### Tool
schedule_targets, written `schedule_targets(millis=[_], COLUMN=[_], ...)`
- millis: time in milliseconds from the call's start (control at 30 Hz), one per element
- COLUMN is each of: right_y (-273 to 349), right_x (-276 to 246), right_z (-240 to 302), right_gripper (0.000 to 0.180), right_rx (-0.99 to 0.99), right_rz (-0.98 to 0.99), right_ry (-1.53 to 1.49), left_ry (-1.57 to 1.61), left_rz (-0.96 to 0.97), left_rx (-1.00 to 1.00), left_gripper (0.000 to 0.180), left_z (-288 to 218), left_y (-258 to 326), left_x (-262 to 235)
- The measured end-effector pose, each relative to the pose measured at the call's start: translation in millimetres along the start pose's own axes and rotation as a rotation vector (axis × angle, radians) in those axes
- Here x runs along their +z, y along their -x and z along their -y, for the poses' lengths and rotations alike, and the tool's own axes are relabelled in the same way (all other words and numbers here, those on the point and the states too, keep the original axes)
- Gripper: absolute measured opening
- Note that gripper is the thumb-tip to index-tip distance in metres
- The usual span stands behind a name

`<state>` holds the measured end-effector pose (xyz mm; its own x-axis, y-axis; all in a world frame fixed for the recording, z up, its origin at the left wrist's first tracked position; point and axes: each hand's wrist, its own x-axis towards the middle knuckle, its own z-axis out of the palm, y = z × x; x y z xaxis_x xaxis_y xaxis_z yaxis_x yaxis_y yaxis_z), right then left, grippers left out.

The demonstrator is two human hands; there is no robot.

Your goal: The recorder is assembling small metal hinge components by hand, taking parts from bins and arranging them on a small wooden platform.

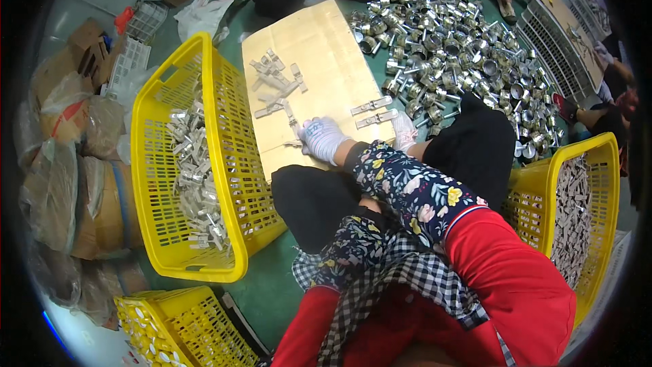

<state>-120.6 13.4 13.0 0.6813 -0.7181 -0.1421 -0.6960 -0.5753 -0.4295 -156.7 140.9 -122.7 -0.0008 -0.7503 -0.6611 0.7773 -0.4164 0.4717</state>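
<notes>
The gloved right hand (322,139) is at the pale board (326,34), its grip unclear; the left hand is hidden. Metal clips (299,78) lie beyond the right hand, 2 more to its right.

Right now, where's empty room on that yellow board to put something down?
The board is bare along its far end, and between the scattered clips and the two clips by its right edge. Beyond that edge, it's crowded with piled metal cups.

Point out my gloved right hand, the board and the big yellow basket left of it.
Right hand (322,140): head view, back of the glove.
Board (322,44): head view, bare upper surface.
Yellow basket (224,160): head view, rim nearest the board.
</notes>
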Motion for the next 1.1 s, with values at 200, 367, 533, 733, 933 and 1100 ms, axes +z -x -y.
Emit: schedule_targets(millis=[200, 367, 533, 733, 933, 1100], right_y=[9, 33, 34, 28, 27, 25], right_x=[-55, -78, -63, -35, -34, -36], right_z=[-33, -143, -161, -186, -188, -183], right_gripper=[0.038, 0.034, 0.021, 0.045, 0.044, 0.036], right_rx=[-0.161, 0.045, 0.433, 0.460, 0.486, 0.488], right_rz=[-0.042, -0.258, -0.171, -0.164, -0.111, -0.096], right_ry=[-0.314, -0.497, -0.829, -0.939, -0.916, -0.876], left_ry=[-0.431, -0.210, -0.242, -0.294, -0.263, -0.218], left_rz=[-0.089, 0.028, -0.039, -0.031, -0.046, -0.058], left_rx=[0.258, 0.103, 0.126, 0.184, 0.121, 0.157], left_gripper=[0.044, 0.040, 0.040, 0.048, 0.048, 0.048], left_z=[-2, -26, -28, -21, -21, -18], left_y=[-41, 11, 19, 15, 15, 13], left_x=[-5, 52, 54, 51, 51, 50])
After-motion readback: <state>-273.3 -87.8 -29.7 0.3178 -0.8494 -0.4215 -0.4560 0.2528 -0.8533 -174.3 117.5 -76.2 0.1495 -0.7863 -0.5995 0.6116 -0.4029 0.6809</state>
